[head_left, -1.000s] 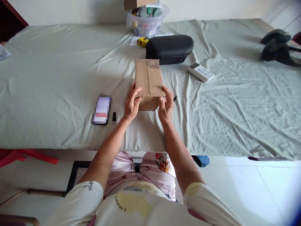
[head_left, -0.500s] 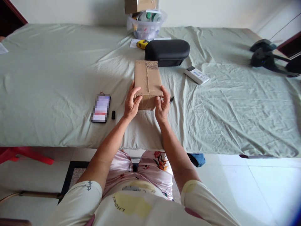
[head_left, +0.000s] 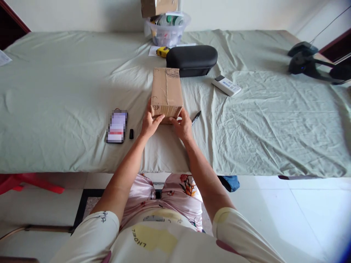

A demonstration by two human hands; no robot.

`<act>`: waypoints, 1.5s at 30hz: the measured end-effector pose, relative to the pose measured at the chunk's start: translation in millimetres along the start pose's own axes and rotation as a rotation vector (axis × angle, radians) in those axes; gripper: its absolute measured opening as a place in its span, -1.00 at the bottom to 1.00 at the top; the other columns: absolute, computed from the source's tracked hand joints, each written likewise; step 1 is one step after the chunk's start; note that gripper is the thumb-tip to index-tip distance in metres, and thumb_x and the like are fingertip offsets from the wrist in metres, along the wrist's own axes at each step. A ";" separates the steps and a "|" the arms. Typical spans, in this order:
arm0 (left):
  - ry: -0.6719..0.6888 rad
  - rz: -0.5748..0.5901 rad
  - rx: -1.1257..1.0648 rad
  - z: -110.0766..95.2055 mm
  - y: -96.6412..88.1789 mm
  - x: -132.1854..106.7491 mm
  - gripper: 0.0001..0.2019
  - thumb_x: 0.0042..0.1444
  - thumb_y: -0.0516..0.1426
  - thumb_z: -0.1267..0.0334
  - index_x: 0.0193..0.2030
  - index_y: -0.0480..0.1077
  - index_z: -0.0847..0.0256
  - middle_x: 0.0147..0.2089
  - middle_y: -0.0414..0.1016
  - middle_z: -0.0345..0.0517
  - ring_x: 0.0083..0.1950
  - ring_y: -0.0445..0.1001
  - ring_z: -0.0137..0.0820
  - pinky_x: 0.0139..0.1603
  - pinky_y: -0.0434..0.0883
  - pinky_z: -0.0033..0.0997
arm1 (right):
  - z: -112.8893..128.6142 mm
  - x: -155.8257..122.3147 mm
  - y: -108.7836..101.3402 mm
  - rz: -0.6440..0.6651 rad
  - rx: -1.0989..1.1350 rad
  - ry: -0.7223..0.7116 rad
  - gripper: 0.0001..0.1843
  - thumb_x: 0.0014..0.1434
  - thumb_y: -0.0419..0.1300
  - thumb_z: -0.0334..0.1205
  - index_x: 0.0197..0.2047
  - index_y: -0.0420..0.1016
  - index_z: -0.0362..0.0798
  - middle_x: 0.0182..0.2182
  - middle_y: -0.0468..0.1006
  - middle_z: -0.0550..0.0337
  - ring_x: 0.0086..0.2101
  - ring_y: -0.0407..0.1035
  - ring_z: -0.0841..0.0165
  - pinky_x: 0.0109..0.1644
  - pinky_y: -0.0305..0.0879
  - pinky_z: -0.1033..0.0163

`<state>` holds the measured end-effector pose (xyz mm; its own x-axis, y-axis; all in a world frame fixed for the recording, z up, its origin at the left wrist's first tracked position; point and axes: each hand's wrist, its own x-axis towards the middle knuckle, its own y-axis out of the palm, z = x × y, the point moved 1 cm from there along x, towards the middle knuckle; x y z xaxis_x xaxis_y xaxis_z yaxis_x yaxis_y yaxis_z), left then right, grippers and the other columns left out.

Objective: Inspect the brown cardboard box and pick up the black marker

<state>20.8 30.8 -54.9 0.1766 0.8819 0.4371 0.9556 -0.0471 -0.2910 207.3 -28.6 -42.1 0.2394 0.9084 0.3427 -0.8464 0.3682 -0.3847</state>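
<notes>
Left hand point(head_left: 149, 125) and right hand point(head_left: 182, 126) clasp a rectangular, seemingly kraft-wrapped box point(head_left: 166, 87).

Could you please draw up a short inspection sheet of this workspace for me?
Surface: wrinkled sage-green bedsheet covering a bed.
Job's things: taped cardboard box, held at its near end by the left hand and right hand.
Clutter: black hard-shell case, white remote control, black marker pen, blurred smartphone, small black cap, yellow tape measure, plastic tub.
Grippers: nothing seen; bare hands only.
Cables: thin cable at upper right.
Surroundings: tiled floor, red plastic furniture.
</notes>
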 end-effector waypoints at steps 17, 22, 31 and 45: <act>-0.159 0.039 0.129 -6.4 -9.9 3.2 0.12 0.00 0.50 0.33 0.63 0.03 0.13 0.53 0.39 0.23 0.52 0.44 0.04 0.58 0.39 0.06 | -5.3 -2.2 7.5 0.071 -0.132 0.041 0.06 0.10 0.36 -0.29 0.62 0.09 0.08 0.24 0.60 -0.07 -0.01 0.64 0.12 0.23 0.63 -0.05; -0.212 0.102 0.274 -18.9 -14.4 2.0 0.21 0.02 0.47 0.46 0.68 -0.15 0.16 0.60 0.29 0.20 0.58 0.36 0.01 0.62 0.34 -0.03 | -10.9 -2.7 11.6 0.122 -0.207 0.069 0.11 0.17 0.29 -0.30 0.68 -0.12 0.01 0.26 0.52 -0.13 0.01 0.61 0.16 0.22 0.63 0.01; -0.256 0.145 0.450 -36.1 -19.1 1.7 0.15 0.08 0.44 0.46 0.68 -0.12 0.21 0.53 0.39 0.29 0.54 0.42 0.06 0.56 0.41 0.00 | -19.0 -1.9 18.8 0.049 -0.309 -0.023 0.18 0.13 0.38 -0.19 0.67 -0.15 0.00 0.23 0.52 -0.15 0.08 0.54 0.03 0.26 0.59 -0.15; -0.136 0.075 0.283 3.5 -24.8 4.8 -0.03 0.14 0.45 0.15 0.61 0.13 0.11 0.43 0.53 0.14 0.32 0.63 0.02 0.35 0.58 -0.03 | -21.0 0.1 10.8 -0.085 -0.117 -0.085 -0.28 0.34 0.25 0.01 0.52 0.29 0.17 0.03 0.64 0.07 -0.17 0.63 0.23 0.05 0.66 0.02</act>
<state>-2.8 37.9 -48.5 0.1928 0.9364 0.2932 0.8340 0.0010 -0.5518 208.2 -20.4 -64.3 0.2624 0.8551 0.4472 -0.7625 0.4678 -0.4470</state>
